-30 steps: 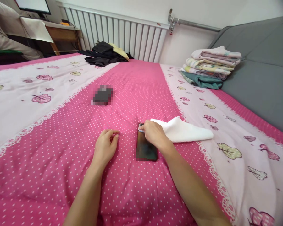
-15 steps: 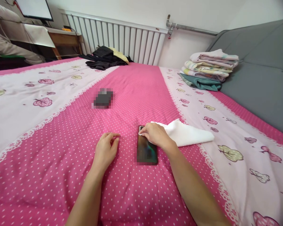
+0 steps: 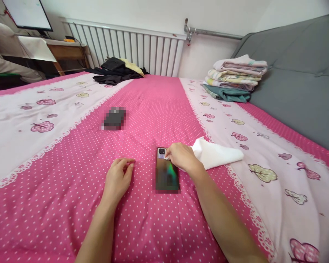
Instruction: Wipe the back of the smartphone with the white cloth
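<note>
Partly beneath right hand (image 3: pixel 181 157), pinching something white (image 3: pixel 166 157), phone (image 3: pixel 166 173) lay flat, likely for steadiness; left hand (image 3: pixel 116 178) was half-curled, empty.

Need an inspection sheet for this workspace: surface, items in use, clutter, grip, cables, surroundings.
Surface: pink dotted bedspread, soft, wrinkled.
Items in use: phone, lying camera side up; white cloth to its right.
Clutter: pixelated dark object; dark clothes; folded stack.
Grip: left hand rests on the bedspread, holding nothing; right hand seems to pinch the white cloth beside the phone's camera block.
Cables: red cord by the monitor.
Surroundings: radiator, desk, grey headboard; person partly visible.
</note>
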`<act>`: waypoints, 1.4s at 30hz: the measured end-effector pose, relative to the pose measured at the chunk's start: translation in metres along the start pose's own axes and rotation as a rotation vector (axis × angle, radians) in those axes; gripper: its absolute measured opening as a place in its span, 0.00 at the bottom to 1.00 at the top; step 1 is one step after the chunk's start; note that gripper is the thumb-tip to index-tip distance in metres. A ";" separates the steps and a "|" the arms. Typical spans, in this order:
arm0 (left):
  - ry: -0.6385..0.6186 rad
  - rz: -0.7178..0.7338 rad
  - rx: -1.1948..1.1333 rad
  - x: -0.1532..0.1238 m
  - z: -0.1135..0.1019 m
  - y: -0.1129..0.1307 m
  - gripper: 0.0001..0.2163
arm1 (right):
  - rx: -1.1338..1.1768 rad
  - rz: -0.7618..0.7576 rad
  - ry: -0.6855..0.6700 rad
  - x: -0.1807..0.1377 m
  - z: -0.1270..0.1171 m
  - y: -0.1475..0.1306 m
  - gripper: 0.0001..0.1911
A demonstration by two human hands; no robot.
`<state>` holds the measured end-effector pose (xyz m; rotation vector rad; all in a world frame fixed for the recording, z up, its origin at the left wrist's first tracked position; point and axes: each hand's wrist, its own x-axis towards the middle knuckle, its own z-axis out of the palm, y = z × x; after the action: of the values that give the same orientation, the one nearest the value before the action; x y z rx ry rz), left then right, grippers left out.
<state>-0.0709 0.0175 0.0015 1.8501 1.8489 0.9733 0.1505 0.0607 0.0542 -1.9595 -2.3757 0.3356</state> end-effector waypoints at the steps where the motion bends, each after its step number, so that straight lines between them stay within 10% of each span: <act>1: 0.002 0.001 0.001 0.000 0.000 0.000 0.16 | -0.001 0.002 0.010 0.000 0.001 0.000 0.14; 42: 0.004 -0.023 -0.039 -0.006 0.003 0.001 0.14 | -0.026 0.016 0.253 0.033 0.033 0.002 0.13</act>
<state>-0.0677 0.0124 -0.0010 1.8015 1.8363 0.9982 0.1403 0.0887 0.0187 -1.9027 -2.2174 0.0531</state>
